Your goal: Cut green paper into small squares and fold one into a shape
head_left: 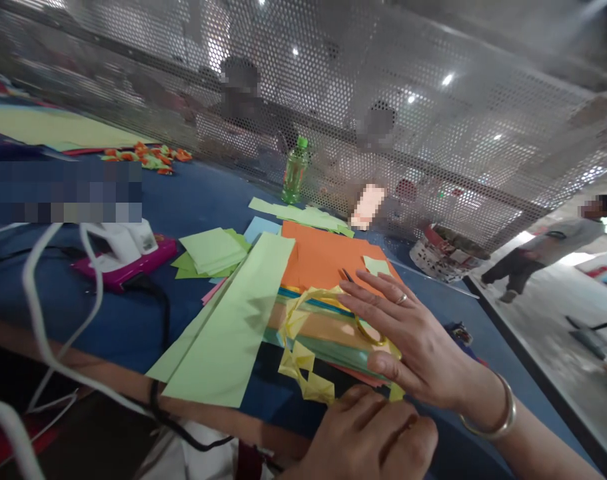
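Right hand [413, 333]: fingers standing slightly apart, thumb clear, hovering over near right part of orange paper [328, 257]. Left hand [373, 433]: fingers curling together on near side of orange paper; cannot tell whether clamping anything. Yellow paper strip [294, 321]: lying at near edge of orange paper, left of right fingertips; long axis bowing leftward, zigzag lower end nearing left knuckles. Left hand lying nearer lower end, right hand nearer upper. Light green sheet [233, 323]: slanting along orange paper's left side.

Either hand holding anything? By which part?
Right hand: fingers spread, no grip visible. Left hand: curled by the near part of the yellow paper strip; its fingertips are hidden, so a hold cannot be told.
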`<state>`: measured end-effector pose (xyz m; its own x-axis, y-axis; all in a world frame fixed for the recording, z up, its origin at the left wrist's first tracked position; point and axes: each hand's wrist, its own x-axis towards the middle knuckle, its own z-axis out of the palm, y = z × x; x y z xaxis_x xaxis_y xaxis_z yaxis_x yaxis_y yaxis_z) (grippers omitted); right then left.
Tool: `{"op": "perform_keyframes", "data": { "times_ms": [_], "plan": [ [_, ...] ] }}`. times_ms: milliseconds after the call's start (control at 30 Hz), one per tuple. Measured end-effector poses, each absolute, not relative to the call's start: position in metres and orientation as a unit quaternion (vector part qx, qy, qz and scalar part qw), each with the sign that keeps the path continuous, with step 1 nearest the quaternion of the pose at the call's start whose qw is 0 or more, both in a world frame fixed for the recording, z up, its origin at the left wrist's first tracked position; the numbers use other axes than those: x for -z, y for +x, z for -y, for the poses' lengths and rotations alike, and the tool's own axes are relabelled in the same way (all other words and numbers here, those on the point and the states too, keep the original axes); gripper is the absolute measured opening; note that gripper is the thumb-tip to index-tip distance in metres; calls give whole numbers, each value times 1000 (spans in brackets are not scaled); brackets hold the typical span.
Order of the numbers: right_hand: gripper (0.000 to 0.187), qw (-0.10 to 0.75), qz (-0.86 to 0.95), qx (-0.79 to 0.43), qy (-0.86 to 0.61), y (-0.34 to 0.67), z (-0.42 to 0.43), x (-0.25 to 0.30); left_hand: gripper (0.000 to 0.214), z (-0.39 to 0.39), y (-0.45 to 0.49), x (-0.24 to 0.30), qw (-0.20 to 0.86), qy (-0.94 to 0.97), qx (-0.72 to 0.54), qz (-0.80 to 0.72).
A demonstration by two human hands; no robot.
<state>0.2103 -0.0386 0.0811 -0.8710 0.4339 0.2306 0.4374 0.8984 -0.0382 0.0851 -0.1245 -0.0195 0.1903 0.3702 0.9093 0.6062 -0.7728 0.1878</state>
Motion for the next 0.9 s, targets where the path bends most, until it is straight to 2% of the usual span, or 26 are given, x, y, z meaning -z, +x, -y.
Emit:
{"op": "perform_keyframes", "data": {
  "times_ms": [267, 400, 467, 533, 667, 767, 900],
  "plan": [
    [68, 94, 975, 13, -203, 188, 34, -88, 18, 124, 86, 17, 118, -744, 567, 335],
    [66, 76, 984, -34, -155, 189, 46, -96, 20, 119, 94, 19, 152, -693, 613, 346],
    [64, 93, 983, -63, -144, 195, 53, -99, 23, 119, 97, 19, 162, -669, 638, 345],
    [59, 154, 966, -80, -191, 204, 57, -99, 23, 120, 95, 19, 149, -686, 628, 336],
    [39, 261, 882, -80, -386, 231, 57, -88, 18, 126, 81, 15, 89, -755, 562, 324],
    [38, 223, 840, -110, -483, 256, 57, -73, 18, 131, 71, 14, 114, -749, 567, 324],
    [44, 155, 829, -150, -515, 277, 64, -55, 12, 138, 71, 21, 142, -731, 583, 325]
  ]
}}
